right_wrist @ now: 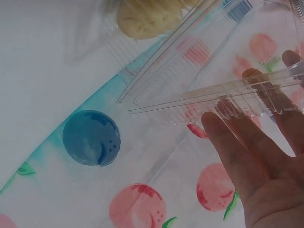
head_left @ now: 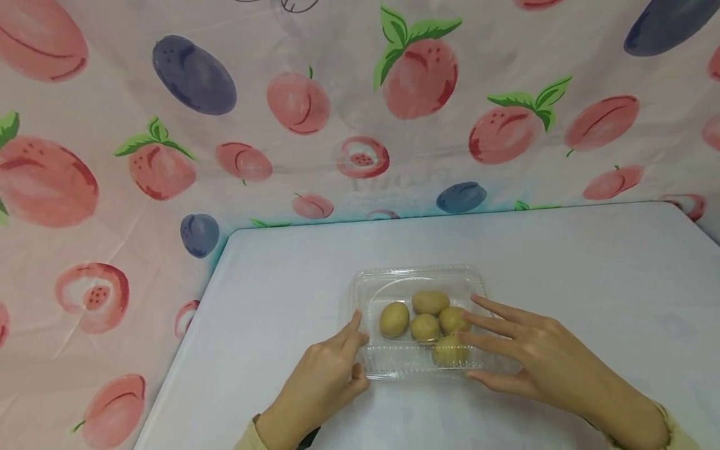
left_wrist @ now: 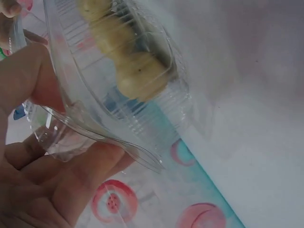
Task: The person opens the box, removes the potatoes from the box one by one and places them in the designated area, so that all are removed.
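A clear plastic clamshell box (head_left: 394, 360) sits on the white table with several small yellow-brown potatoes (head_left: 394, 320) in it. My left hand (head_left: 329, 369) is at the box's left side, and in the left wrist view its thumb and fingers pinch the plastic rim (left_wrist: 137, 154). At the right side, my right hand (head_left: 531, 350) spreads nearly straight fingers against the lid. In the right wrist view the lid (right_wrist: 209, 97) stands partly raised, its edge and the base's edge making a narrow V.
The white table (head_left: 287, 281) extends around the box. Behind it and on the left hangs a pink cloth (head_left: 315, 50) printed with peaches and plums.
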### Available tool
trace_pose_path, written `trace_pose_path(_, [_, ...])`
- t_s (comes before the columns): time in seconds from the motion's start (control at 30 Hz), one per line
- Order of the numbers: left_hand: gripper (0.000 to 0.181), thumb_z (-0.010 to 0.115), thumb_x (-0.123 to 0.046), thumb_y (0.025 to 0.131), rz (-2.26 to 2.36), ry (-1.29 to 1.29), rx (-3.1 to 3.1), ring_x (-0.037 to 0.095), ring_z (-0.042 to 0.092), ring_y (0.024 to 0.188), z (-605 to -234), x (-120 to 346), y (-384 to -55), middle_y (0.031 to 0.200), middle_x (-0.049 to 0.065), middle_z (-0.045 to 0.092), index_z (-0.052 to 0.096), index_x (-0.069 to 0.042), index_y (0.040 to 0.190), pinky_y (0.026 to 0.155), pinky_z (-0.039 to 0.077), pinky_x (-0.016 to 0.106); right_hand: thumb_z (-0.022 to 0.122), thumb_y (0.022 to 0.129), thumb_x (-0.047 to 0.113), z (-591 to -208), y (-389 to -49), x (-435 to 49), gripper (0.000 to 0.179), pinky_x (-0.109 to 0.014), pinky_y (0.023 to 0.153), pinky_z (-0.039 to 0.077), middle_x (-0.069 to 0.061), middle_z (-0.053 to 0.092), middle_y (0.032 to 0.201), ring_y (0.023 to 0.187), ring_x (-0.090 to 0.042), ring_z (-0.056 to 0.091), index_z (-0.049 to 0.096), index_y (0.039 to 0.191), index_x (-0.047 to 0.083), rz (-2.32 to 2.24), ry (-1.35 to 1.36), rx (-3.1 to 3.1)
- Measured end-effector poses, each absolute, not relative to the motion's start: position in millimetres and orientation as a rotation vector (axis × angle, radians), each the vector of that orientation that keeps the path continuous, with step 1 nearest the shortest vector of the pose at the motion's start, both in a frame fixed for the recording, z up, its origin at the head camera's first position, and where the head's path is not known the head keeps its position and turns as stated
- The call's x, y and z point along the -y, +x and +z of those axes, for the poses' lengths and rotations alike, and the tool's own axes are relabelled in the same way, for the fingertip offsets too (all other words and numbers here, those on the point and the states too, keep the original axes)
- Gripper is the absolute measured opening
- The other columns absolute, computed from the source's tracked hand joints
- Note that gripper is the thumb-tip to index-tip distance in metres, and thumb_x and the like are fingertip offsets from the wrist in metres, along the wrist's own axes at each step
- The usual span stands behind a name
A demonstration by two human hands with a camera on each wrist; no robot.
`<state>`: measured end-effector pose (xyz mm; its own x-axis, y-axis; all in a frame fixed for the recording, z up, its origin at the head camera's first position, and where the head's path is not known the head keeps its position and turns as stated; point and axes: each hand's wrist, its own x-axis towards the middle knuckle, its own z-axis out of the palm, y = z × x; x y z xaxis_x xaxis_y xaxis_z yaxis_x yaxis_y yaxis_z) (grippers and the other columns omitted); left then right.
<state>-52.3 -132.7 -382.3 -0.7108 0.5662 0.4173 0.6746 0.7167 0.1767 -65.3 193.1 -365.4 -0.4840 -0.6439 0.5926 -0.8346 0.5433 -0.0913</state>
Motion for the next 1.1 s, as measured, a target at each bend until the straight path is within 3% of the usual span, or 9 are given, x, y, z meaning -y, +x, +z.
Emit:
trace_pose_path(0.17, [0.034,0.07,0.003,0.063,-0.459,-0.928,2.62,0.004,0.055,0.065,-380.5,129.3,-50.8,0.117,0.02,0.07,0.063,-0.002,0.096,0.055,0.047,0.011,0.054,0.096,0.059,-366.4,-66.1,-193.8,0.042,-0.022,0.095,0.054,0.007,0.068,0.126,0.137,-0.006,0.045,0.075,0.114,0.028,0.49,1.176,2.296])
trace_pose_path(0.53, [0.038,0.064,0.009,0.064,-0.549,-0.842,2.683,-0.003,0.035,0.055,-378.9,124.0,-47.4,0.12,0.022,0.068,0.063,0.001,0.101,0.048,0.033,0.004,0.051,0.098,0.058,-368.5,-67.3,-195.4,0.042,-0.015,0.103,0.045,0.005,0.067,0.129,0.14,-0.008,0.042,0.074,0.116,0.027,0.521,1.198,2.296])
trace_pose_path(0.83, [0.067,0.064,0.008,0.061,-0.503,-0.837,2.63,-0.003,0.036,0.056,-380.7,124.0,-46.9,0.104,0.01,0.074,0.053,0.017,0.126,0.049,0.035,0.005,0.046,0.099,0.059,-369.2,-68.2,-195.4,0.044,-0.022,0.091,0.056,0.006,0.067,0.129,0.14,-0.006,0.042,0.074,0.116,0.029,0.49,1.192,2.308])
trace_pose_path(1.1, [0.069,0.065,0.008,0.062,-0.524,-0.82,2.615,-0.005,0.036,0.056,-381.3,124.9,-46.0,0.1,0.006,0.075,0.051,0.019,0.129,0.051,0.037,0.006,0.047,0.1,0.057,-370.4,-69.4,-195.9,0.044,-0.014,0.102,0.045,0.005,0.068,0.127,0.14,-0.007,0.041,0.074,0.116,0.026,0.502,1.203,2.289])
